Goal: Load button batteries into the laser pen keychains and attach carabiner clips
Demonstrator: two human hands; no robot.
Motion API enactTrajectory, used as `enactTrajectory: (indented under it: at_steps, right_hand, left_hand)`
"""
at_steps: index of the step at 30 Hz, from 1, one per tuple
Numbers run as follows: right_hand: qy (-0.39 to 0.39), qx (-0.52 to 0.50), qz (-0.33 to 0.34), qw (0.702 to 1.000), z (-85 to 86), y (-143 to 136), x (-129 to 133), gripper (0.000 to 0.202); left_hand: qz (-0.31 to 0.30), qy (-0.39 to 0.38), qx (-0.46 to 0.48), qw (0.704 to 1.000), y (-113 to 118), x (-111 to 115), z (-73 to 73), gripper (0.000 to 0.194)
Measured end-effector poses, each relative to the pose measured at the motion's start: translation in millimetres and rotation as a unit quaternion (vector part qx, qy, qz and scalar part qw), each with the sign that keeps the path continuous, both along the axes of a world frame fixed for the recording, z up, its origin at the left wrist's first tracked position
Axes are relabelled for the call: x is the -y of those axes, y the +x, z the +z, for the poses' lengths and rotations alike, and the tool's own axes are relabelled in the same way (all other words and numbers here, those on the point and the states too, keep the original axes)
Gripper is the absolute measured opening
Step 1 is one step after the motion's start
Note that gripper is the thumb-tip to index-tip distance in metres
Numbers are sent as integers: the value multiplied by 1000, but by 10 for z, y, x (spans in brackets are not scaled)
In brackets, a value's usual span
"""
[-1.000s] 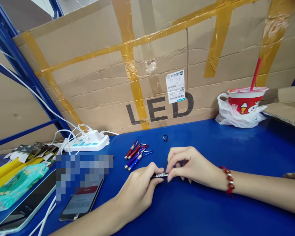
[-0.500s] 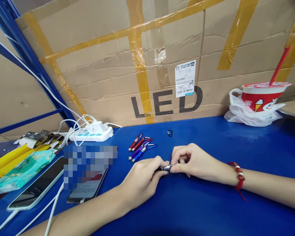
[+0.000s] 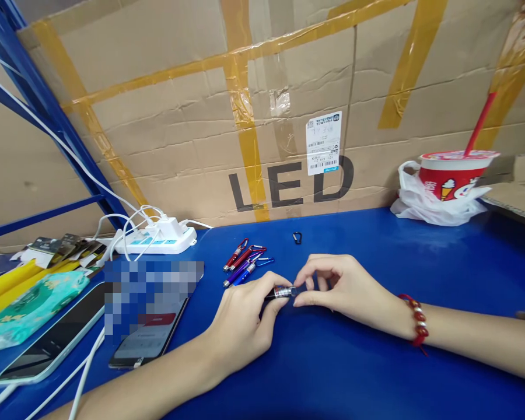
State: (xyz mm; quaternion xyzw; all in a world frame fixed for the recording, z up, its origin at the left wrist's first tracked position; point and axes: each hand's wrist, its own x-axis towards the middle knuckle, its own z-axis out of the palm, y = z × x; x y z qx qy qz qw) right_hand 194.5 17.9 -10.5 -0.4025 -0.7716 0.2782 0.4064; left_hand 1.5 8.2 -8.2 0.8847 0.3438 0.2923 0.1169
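Observation:
My left hand (image 3: 249, 315) pinches a small black keychain flashlight (image 3: 282, 292) between thumb and fingers, its label and silver end showing. Thumb and forefinger of my right hand (image 3: 336, 286) close around that silver end. Beyond my left hand lies a bunch of similar slim flashlights with small clips: red ones (image 3: 241, 256), a purple one (image 3: 235, 279) and a blue one (image 3: 245, 272). A loose black carabiner clip (image 3: 297, 237) rests on the blue table (image 3: 359, 373) behind my hands.
Two phones (image 3: 52, 338) (image 3: 151, 338) and white cables lie on the left, near a power strip (image 3: 179, 240) and a teal packet (image 3: 35, 309). A red cup (image 3: 452, 178) in a plastic bag stands at the back right, before a large carton (image 3: 166, 128).
More of the black flashlight's label and silver end shows between my hands now. My fingers have shifted slightly on it, and the whole view has moved a little.

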Motion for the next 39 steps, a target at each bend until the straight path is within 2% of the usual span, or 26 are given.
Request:
enactTrajectory:
  at_steps: [2,5,10,15,19,22,26,32,39]
  right_hand:
    - [68,4,-17,998,-11,13,18,23]
    - [128,9,-6,992,-30,36,29,16]
    - [165,27,2,986,-67,63,19,15]
    - [178,52,9,983,-94,59,34,23]
    - [130,33,9,991,-78,32,41,22]
    - [33,16,31,999,-49,19,20,18]
    - [-95,7,89,991,-11,26,-8,20]
    - [-115,33,111,987,-1,25,-17,26]
    - [-145,11,121,982,-28,19,-56,31]
  left_hand:
    - [15,-6,0,1000,0,-3,-4,13]
    - [15,-13,-6,1000,0,-10,-6,13]
    - [-25,-51,-6,998,-6,-20,-2,15]
    - [-58,-62,-11,996,-13,-23,0,11]
    - [-73,-51,-2,996,-25,-24,-21,7]
    - [-82,-34,-8,996,-34,-23,-38,9]
    - [-95,-16,-17,995,-34,-11,-37,9]
    - [-106,14,-25,994,-23,4,-15,14]
    - [-69,-23,-11,997,-5,-1,1,14]
